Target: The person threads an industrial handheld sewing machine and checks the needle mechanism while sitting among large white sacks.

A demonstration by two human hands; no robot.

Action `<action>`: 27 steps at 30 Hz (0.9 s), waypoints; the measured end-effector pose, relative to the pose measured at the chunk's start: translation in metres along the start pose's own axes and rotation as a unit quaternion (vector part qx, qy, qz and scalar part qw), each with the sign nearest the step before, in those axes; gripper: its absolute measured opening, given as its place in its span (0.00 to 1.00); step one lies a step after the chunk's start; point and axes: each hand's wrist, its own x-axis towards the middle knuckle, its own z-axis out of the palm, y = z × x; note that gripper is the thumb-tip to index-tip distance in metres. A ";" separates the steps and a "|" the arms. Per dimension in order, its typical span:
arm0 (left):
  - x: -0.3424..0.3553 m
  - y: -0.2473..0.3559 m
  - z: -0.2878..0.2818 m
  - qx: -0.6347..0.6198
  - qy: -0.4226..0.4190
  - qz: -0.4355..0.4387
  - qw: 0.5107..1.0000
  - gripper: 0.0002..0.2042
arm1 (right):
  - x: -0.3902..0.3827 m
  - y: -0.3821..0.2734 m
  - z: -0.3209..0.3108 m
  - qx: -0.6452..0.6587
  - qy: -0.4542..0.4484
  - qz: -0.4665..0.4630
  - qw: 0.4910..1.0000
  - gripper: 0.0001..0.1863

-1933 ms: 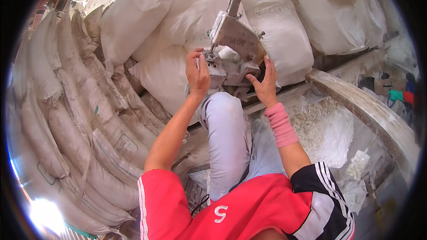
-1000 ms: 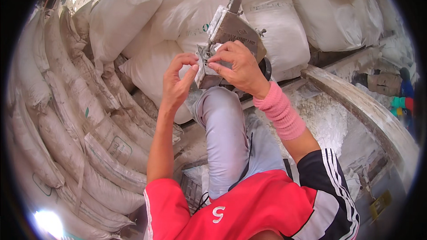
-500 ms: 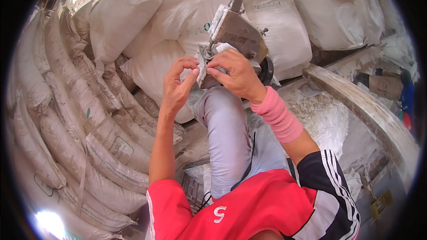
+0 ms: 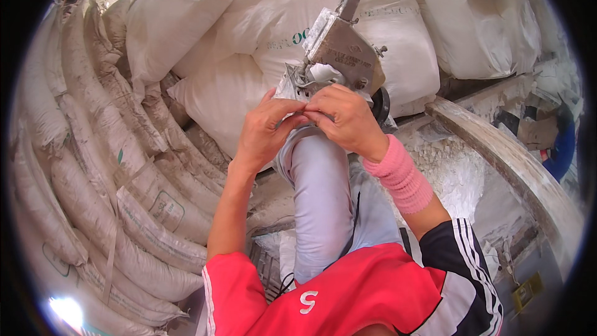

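A grey metal machine (image 4: 353, 50), which looks like a hand-held bag sewing machine, rests tilted by my raised knee (image 4: 317, 168). It is dusted white and has a dark round wheel (image 4: 382, 104) low on its right side. Just below its open lower-left end, my left hand (image 4: 268, 127) pinches with thumb and index finger. My right hand (image 4: 349, 119) meets it there in a pinch, the fingertips of both nearly touching. Whatever lies between them is too fine to make out. A crumpled white scrap (image 4: 324, 73) sits in the machine's lower part, above my right fingers.
Filled white sacks (image 4: 280, 18) lie piled behind the machine. On the left, dusty sacks (image 4: 143, 174) are stacked in rows. A curved wooden beam (image 4: 497, 143) runs along the right, with part of a person in blue (image 4: 561, 149) beyond it.
Both hands have come down a little from the machine's end toward my knee, and their fingertips have drawn together. The machine appears slightly farther right in view.
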 end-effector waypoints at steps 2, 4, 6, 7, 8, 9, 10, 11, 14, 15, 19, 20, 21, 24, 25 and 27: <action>0.001 -0.001 -0.001 -0.024 0.005 -0.016 1.000 0.08 | 0.002 0.000 -0.003 0.006 -0.007 0.005 1.000 0.03; 0.005 -0.003 -0.003 -0.015 0.003 -0.017 1.000 0.07 | 0.003 0.001 -0.005 0.011 -0.013 0.012 1.000 0.04; 0.009 -0.002 -0.005 -0.005 0.001 -0.018 1.000 0.06 | 0.004 0.002 -0.004 0.022 -0.004 0.022 1.000 0.05; 0.011 0.000 -0.007 -0.007 -0.001 -0.010 1.000 0.06 | 0.004 0.003 -0.004 0.022 -0.003 0.023 0.999 0.05; 0.013 0.002 -0.008 -0.009 -0.003 -0.002 1.000 0.05 | 0.005 0.003 -0.005 0.031 0.003 0.025 0.999 0.05; 0.015 0.005 -0.009 -0.009 -0.004 -0.002 1.000 0.05 | 0.005 0.003 -0.006 0.040 0.008 0.026 0.999 0.05; 0.017 0.008 -0.010 -0.013 -0.004 -0.019 1.000 0.05 | 0.006 0.005 -0.007 0.040 0.009 0.027 0.999 0.05; 0.018 0.008 -0.010 -0.017 -0.004 -0.036 0.999 0.05 | 0.006 0.007 -0.009 0.038 0.029 0.033 0.998 0.05; 0.023 -0.004 -0.013 -0.004 0.033 -0.042 0.999 0.04 | 0.001 0.011 -0.013 0.036 0.053 0.077 0.995 0.04; 0.026 -0.006 -0.016 -0.004 0.033 -0.042 0.999 0.04 | -0.001 0.011 -0.016 0.034 0.060 0.112 0.991 0.04; 0.046 -0.010 -0.025 0.036 0.006 0.001 0.999 0.05 | -0.024 0.024 -0.017 0.030 0.074 0.148 0.986 0.04; 0.050 -0.012 -0.025 0.031 -0.003 0.003 1.000 0.06 | -0.031 0.027 -0.016 0.033 0.083 0.168 0.982 0.04; 0.054 -0.014 -0.025 0.030 -0.004 0.002 1.000 0.06 | -0.034 0.028 -0.015 0.037 0.092 0.189 0.977 0.04; 0.062 -0.020 -0.023 0.059 -0.027 0.014 0.998 0.05 | -0.037 0.025 -0.016 0.046 0.093 0.204 0.974 0.04; 0.063 -0.022 -0.021 0.059 -0.032 0.008 0.998 0.05 | -0.038 0.026 -0.015 0.046 0.094 0.205 0.973 0.04; 0.063 -0.025 -0.020 0.058 -0.038 0.001 0.998 0.05 | -0.040 0.028 -0.014 0.051 0.096 0.192 0.975 0.04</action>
